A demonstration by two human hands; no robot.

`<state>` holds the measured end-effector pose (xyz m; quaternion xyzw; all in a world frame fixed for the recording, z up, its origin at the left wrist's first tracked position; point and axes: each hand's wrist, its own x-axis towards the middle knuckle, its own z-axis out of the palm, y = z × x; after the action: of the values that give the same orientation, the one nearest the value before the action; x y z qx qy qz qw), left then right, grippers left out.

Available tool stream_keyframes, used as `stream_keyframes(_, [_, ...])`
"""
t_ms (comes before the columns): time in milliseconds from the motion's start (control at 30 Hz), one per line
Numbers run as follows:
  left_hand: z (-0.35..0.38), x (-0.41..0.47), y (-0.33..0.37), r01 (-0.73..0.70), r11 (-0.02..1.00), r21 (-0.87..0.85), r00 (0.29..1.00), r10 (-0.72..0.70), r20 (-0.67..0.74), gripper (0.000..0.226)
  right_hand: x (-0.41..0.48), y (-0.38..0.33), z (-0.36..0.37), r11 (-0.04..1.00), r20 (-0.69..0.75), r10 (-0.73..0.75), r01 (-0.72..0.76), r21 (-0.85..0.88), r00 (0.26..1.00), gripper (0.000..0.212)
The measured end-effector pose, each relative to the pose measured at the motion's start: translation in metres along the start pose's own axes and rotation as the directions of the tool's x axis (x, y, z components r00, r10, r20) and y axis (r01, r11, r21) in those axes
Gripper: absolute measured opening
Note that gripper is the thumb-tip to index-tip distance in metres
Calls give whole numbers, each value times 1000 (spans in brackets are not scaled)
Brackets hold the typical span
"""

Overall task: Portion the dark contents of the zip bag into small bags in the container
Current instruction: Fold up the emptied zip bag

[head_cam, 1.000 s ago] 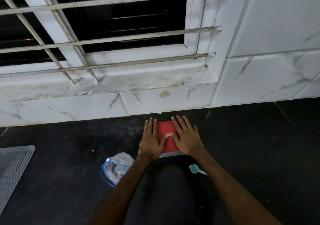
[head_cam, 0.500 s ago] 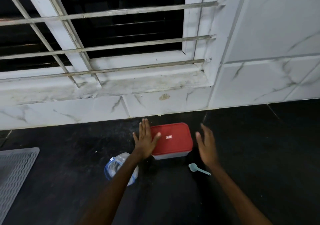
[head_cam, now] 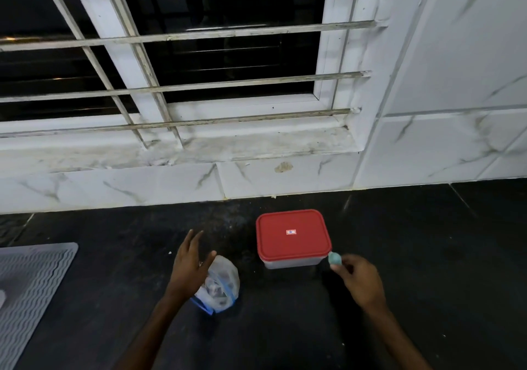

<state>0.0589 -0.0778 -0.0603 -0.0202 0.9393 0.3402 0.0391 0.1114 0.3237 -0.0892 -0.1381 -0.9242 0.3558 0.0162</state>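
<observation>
I see my left hand (head_cam: 189, 264) spread wide with the fingers apart, gripping nothing, hovering just left of the one zip bag (head_cam: 219, 287), which lies crumpled on the dark floor (head_cam: 427, 255); whether the thumb touches the bag I cannot tell. My right hand (head_cam: 358, 280) is pinched closed on the one small pale-green scoop (head_cam: 334, 258), whose bowl sits just beside the near right corner of the one container (head_cam: 293, 262); the container stands on the floor near the tiled wall (head_cam: 285, 181) with its red lid (head_cam: 292, 234) on; one grey ribbed mat (head_cam: 31, 284) lies well apart at the left.
</observation>
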Motion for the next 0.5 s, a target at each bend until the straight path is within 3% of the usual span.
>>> stream_keyframes(100, [-2,-4,-7,14,1000,-23,1000,-14,4,66,13,-17,-19,999,-181,36,-30,37,983,20])
stream_keyframes(267, [5,-1,12,-18,1000,-20,1000,17,-19,66,38,-59,-27,998,-353,60,-63,3,934,28])
stream_keyframes(500, [10,4,16,-68,997,41,998,67,16,59,41,-92,28,956,-257,-25,-52,-288,966,38])
